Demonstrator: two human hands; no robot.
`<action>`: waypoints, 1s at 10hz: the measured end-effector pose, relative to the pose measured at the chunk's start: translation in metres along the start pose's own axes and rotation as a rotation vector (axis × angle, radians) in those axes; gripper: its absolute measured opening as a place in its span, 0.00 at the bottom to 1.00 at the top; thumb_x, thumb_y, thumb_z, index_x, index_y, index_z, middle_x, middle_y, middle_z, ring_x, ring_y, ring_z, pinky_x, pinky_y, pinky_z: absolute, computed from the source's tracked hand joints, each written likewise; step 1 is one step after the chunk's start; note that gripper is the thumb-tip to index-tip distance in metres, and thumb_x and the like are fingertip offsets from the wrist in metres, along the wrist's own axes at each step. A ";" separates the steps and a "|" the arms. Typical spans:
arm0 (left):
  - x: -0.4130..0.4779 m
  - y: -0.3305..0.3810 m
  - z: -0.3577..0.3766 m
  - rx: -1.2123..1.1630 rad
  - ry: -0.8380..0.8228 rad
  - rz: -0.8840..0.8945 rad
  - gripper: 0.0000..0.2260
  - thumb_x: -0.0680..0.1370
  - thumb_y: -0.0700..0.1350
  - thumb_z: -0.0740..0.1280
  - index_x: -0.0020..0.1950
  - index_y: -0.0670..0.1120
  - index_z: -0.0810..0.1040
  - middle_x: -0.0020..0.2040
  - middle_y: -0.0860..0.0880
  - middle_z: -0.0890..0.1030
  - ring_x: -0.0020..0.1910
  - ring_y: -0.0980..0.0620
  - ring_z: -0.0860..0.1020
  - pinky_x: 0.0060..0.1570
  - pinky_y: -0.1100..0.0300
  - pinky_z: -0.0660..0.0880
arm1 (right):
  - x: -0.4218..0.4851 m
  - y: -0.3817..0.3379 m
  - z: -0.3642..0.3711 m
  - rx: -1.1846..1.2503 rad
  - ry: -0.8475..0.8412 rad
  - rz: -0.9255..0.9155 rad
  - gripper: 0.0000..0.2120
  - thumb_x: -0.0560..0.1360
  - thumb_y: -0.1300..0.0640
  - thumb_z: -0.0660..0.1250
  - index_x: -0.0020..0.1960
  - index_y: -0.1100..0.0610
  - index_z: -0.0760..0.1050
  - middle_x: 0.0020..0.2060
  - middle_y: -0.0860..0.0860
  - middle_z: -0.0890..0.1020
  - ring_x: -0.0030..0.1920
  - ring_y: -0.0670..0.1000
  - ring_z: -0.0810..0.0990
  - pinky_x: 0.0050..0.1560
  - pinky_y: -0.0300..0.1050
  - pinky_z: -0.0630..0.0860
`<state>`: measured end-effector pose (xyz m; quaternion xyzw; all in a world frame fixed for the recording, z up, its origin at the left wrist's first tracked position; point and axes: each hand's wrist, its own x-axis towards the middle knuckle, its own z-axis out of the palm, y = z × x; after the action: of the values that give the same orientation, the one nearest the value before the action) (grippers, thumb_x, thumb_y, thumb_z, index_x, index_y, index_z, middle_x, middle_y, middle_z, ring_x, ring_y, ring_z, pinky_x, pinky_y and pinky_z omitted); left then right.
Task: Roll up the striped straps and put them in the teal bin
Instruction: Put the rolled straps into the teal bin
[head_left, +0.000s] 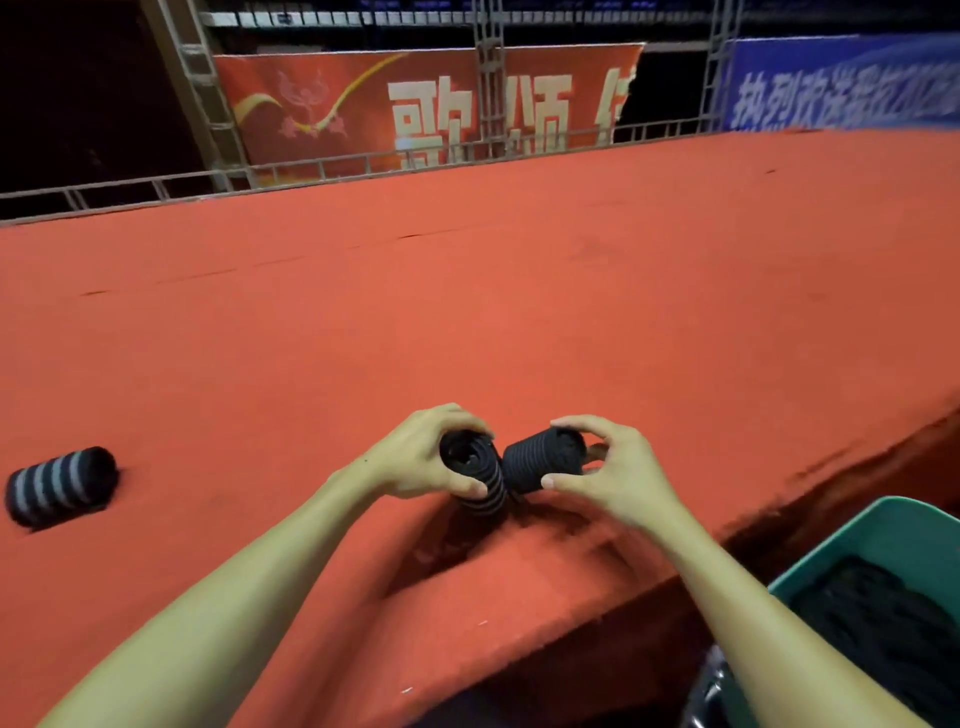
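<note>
**Two rolls in hand, one left far from the bin**

I have a rolled strap in each hand. My left hand curls over the left-hand roll, fingers on top and thumb underneath. The roll stands tilted, its spiral end facing me and its pale stripes showing lower down. My right hand pinches the right-hand roll between the thumb below and the fingers above. This roll lies more on its side, and the two rolls touch end to flank. I judge the firm hold is what keeps the coils from springing loose.

Both rolls sit up and left of the teal bin, near it, and the right-hand one is the closer. That suggests it goes in first. A third roll lies on its side well to the left of the bin, with nothing touching it. Its grey stripes are plain and it seems to hold its shape unaided.

The bin already has dark material inside, too blurred for me to name. It sits below the front edge of the red carpeted platform that the rolls are on, so a drop over that edge should land inside. Far beyond the bin, a red banner and a blue banner hang on a metal truss.
</note>
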<state>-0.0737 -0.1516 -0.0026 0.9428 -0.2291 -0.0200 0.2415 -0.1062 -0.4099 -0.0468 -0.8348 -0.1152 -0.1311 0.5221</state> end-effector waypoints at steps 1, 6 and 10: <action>0.029 0.035 0.026 -0.042 -0.029 0.076 0.29 0.59 0.57 0.79 0.58 0.57 0.78 0.57 0.61 0.80 0.58 0.65 0.77 0.61 0.53 0.75 | -0.015 0.011 -0.040 -0.049 0.057 0.040 0.28 0.60 0.60 0.84 0.52 0.40 0.78 0.47 0.37 0.81 0.41 0.47 0.80 0.49 0.47 0.81; 0.092 0.242 0.167 -0.137 -0.172 0.540 0.27 0.66 0.48 0.81 0.63 0.48 0.80 0.60 0.49 0.78 0.59 0.52 0.77 0.58 0.66 0.67 | -0.158 0.079 -0.227 -0.300 0.531 0.387 0.27 0.58 0.56 0.85 0.55 0.48 0.81 0.50 0.45 0.83 0.49 0.50 0.82 0.56 0.45 0.76; 0.096 0.222 0.195 -0.072 -0.248 0.504 0.30 0.64 0.50 0.82 0.64 0.50 0.80 0.60 0.49 0.77 0.60 0.49 0.76 0.61 0.61 0.69 | -0.209 0.140 -0.178 -0.345 0.341 0.712 0.30 0.58 0.54 0.85 0.58 0.52 0.80 0.39 0.47 0.75 0.42 0.51 0.69 0.47 0.40 0.67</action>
<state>-0.1111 -0.4541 -0.0649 0.8372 -0.4834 -0.0826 0.2422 -0.2743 -0.6418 -0.1610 -0.8639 0.2919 -0.0963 0.3990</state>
